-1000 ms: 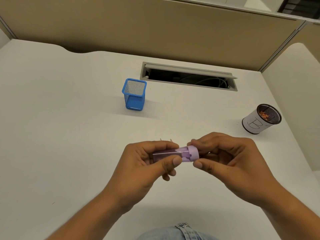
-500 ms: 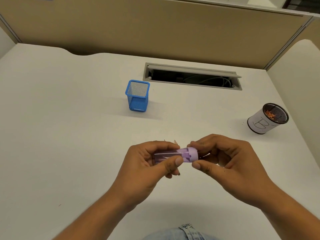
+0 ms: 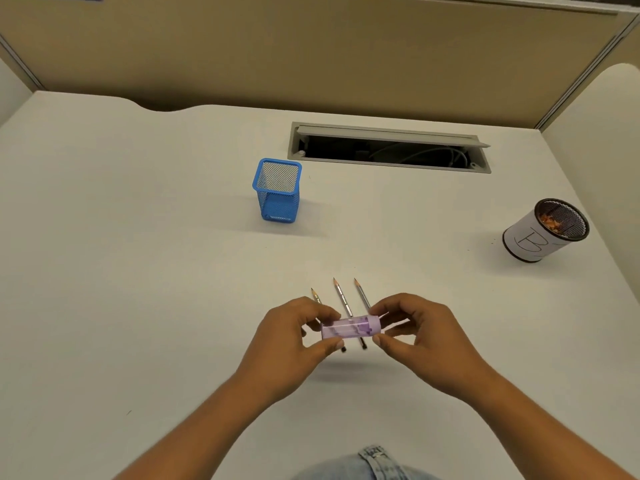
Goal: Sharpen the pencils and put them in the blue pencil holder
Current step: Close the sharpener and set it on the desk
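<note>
A purple translucent sharpener [image 3: 350, 327] lies level between both hands, just above the white desk. My left hand [image 3: 294, 337] pinches its left end, my right hand [image 3: 419, 330] pinches its right, capped end. Under the sharpener three grey pencils lie side by side on the desk, tips pointing away: the left one [image 3: 316, 296], the middle one [image 3: 341, 296] and the right one [image 3: 362, 294]; their middles are hidden by the sharpener and fingers. The blue mesh pencil holder [image 3: 277, 190] stands upright and empty, farther back and to the left.
A round black mesh cup [image 3: 540, 233] wrapped in white paper with shavings inside stands at the right. An open cable slot [image 3: 388, 148] is set in the desk behind. Beige partition walls bound the desk at the back and right.
My hands have lifted and spread slightly, so the three pencils beneath now show. The sharpener's cap now sits flush on the body. The camera has tilted, shifting the scene down.
</note>
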`<state>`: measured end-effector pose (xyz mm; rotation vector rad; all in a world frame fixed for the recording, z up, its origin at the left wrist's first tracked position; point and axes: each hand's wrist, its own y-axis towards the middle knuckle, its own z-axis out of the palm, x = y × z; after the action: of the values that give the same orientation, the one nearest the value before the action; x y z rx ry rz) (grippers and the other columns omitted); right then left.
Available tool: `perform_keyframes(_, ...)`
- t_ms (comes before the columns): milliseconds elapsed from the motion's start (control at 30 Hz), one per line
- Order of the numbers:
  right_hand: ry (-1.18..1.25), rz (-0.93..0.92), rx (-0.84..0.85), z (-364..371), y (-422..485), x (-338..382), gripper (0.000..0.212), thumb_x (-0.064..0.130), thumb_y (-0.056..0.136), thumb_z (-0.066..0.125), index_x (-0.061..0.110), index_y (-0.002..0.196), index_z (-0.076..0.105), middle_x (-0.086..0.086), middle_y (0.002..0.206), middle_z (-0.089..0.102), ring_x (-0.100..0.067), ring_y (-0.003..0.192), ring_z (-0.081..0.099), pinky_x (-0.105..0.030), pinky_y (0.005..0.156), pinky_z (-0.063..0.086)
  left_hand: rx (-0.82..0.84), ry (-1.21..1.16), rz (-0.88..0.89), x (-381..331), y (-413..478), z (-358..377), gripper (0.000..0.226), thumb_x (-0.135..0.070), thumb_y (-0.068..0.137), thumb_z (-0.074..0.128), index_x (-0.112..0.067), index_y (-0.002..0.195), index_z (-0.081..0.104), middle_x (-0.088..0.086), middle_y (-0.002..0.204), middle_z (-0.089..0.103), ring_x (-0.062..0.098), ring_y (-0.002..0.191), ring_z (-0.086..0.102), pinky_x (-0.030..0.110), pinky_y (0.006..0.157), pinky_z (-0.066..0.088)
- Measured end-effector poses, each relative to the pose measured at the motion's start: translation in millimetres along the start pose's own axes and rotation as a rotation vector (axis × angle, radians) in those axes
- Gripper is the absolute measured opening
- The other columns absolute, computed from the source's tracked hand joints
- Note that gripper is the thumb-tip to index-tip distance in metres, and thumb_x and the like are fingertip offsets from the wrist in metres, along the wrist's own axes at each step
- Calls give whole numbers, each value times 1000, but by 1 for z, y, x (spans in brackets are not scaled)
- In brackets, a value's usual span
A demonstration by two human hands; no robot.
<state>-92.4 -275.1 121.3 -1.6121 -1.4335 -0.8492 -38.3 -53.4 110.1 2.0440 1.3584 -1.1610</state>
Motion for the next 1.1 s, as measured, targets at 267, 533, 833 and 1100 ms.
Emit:
perform_keyframes(267,-122,-29,-21,17,21,-36,31,12,76,78,35,96,70,20,94,71,-4,86,68,-20,71,57,-39,161,28,30,20,19,25,-28,82,78,-30,105,70,-14,103,69,8,96,61,30,85,51)
perform_keyframes(533,-241,-40,-66,4,106,-41,23,16,79,77,28,98,70,18,94,70,0,78,68,-21,64,57,-4,308,3,36,104,10,29,-13,93,63,-24,120,66,-3,120,68,19,109,60,34,94,48)
perform_keyframes(833,-285,54,-81,1,157,-64,26,10,80,70,24,102,72,16,91,69,2,69,66,-6,64,45,-36,414,-1,40,152,13,29,-21,92,66,-29,120,69,5,116,69,23,105,61,33,92,47)
perform_keyframes(1100,-298,54,-66,0,163,-79,19,17,80,75,26,97,73,13,85,72,11,65,62,0,60,42,-40,356,-10,49,158,20,29,-20,89,71,-26,118,71,4,112,70,22,104,61,32,91,48)
